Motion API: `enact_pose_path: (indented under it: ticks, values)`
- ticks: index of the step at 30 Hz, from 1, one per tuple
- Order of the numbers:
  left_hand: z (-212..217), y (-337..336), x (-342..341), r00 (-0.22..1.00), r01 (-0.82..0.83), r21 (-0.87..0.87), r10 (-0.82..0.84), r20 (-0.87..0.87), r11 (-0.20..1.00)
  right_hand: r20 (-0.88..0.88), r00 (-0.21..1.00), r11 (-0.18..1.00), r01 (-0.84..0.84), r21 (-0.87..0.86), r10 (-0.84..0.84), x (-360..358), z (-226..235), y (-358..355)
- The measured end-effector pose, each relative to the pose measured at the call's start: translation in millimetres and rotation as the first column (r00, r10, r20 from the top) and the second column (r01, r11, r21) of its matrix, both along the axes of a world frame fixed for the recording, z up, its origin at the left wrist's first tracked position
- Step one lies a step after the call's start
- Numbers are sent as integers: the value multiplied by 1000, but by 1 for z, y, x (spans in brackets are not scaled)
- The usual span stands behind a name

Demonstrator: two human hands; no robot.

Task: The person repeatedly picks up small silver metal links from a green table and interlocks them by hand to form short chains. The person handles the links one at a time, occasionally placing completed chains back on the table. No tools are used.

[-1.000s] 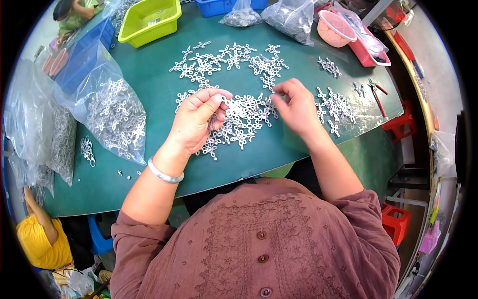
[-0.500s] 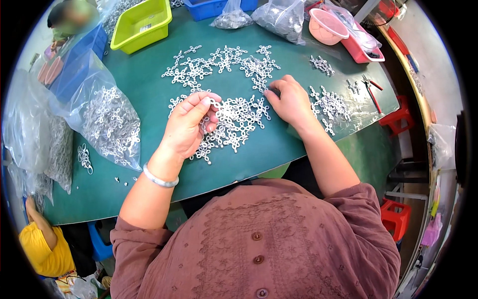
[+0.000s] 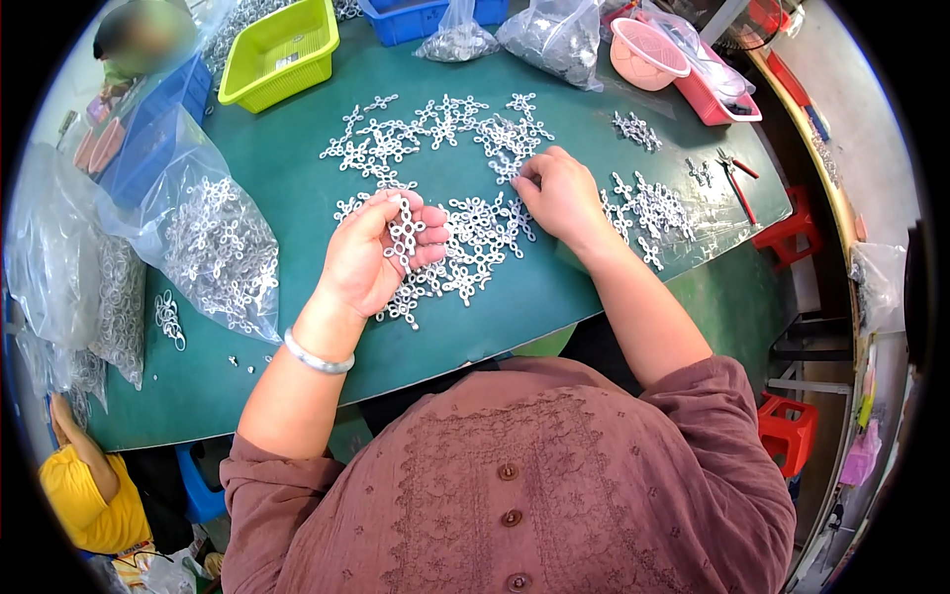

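My left hand (image 3: 364,259) is turned palm up, its thumb pressing a silvery looped metal piece (image 3: 404,234) against the fingers. The piece is made of small joined rings in a cross-like shape. My right hand (image 3: 564,200) rests at the right side of the spread pieces, thumb and fingertips pinched together. Whatever lies between those fingertips is too small to make out. A heap of similar looped metal pieces (image 3: 477,238) lies between my hands, and more pieces (image 3: 381,142) form a loose arc beyond them.
At the left stands a clear bag of metal pieces (image 3: 220,247). A green basket (image 3: 265,87), blue tray (image 3: 391,28) and pink basket (image 3: 648,54) line the far side. Red-handled pliers (image 3: 737,193) and a smaller heap (image 3: 658,208) lie at the right of the green table (image 3: 297,208).
My left hand has opened its palm upward, showing the looped metal piece across the fingers. My right hand has shifted slightly left and curled closer to the spread pieces.
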State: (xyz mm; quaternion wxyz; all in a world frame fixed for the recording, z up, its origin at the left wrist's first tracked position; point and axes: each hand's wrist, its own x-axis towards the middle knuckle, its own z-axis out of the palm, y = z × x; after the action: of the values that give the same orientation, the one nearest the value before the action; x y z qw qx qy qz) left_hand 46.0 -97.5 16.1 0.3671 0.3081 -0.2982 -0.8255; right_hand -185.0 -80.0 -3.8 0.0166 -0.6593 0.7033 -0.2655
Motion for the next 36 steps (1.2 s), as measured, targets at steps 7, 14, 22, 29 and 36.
enact_pose_path:
  ticks: [7, 14, 22, 29, 36]
  values:
    - [-4, -2, 3, 998, 54, -86, -51, 38, 995, 451, 892, 994, -68, 87, 21, 11, 10, 4]
    - [-2, 2, 0, 988, 53, -196, -23, 154, 979, 826, 563, 910, -358, 211, 30, 40, 34, 27]
    - [-3, 4, 0, 988, 39, -220, -5, 153, 975, 943, 333, 824, -526, 209, -27, 49, 39, 35]
    - [-2, 6, 0, 992, 31, -277, 4, 126, 960, 957, 279, 809, -542, 228, -83, 48, 38, 38]
    - [-1, 7, -1, 990, 40, -304, 3, 138, 952, 936, 351, 903, -407, 137, 16, 54, 31, 42]
